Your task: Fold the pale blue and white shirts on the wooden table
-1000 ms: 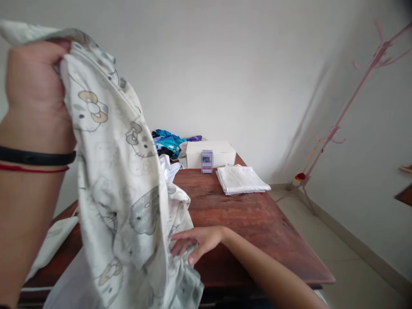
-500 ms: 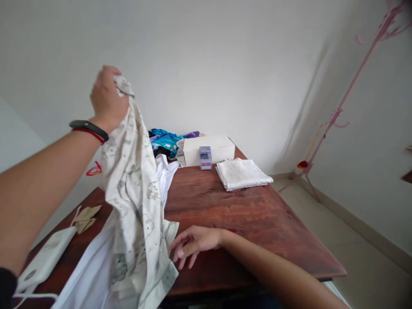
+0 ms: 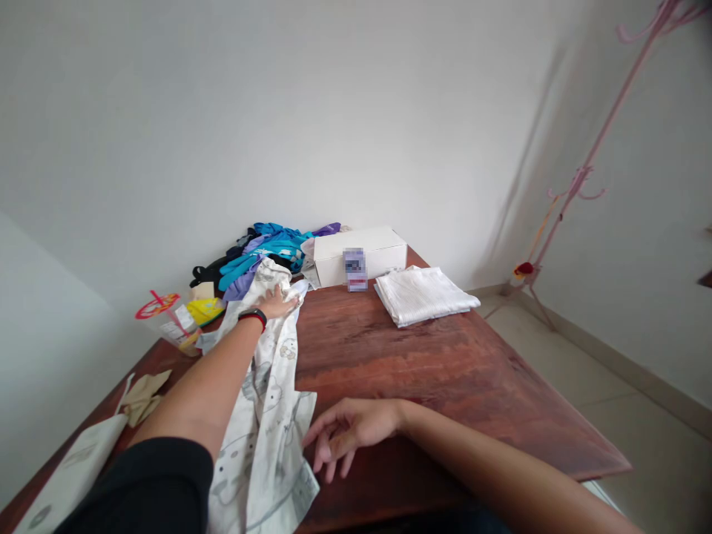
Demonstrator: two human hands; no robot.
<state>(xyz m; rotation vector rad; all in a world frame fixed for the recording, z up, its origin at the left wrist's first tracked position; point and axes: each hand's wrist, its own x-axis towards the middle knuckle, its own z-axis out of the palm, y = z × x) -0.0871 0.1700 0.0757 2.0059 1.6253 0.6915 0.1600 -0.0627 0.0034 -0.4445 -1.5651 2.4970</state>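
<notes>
In the head view, a closed white box (image 3: 334,262) sits at the rear of the desk (image 3: 378,363), a lidded plastic cup (image 3: 176,325) at left. The cat-print garment (image 3: 279,363) lies lengthwise under the left hand (image 3: 277,302), whose grip I cannot tell; the right hand (image 3: 350,430), fingers loosely parted, is just beside it.

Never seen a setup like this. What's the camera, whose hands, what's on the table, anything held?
There's no machine: these are one person's bare hands, seen by a camera worn on their head, looking forward and down. The left hand rests on the far end of a printed cloth; whether it grips is unclear. The right hand, loosely curled, is beside the cloth's near end, visibly holding nothing. Also on the wooden table: a folded white cloth, a white box, a heap of clothes and a cup with a straw.
</notes>
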